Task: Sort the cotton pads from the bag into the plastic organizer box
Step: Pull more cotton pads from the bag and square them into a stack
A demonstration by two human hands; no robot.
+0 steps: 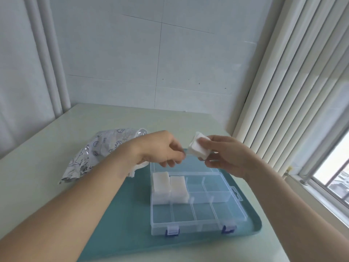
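A clear plastic organizer box (pixel 198 225) lies open on a teal tray (pixel 132 224). Two stacks of white cotton pads (pixel 170 187) fill its two back left compartments; the other compartments hold nothing. My right hand (pixel 226 157) grips another stack of white cotton pads (pixel 198 146) above the box's back edge. My left hand (pixel 162 148) hovers just left of that stack with fingers curled, fingertips close to it, holding nothing I can see. The crumpled printed bag (pixel 96 154) lies on the table behind my left forearm.
The pale green table (pixel 47 167) meets a white wall at the back. Vertical blinds (pixel 292 91) and a window sill (pixel 321 195) run along the right side, close to the tray.
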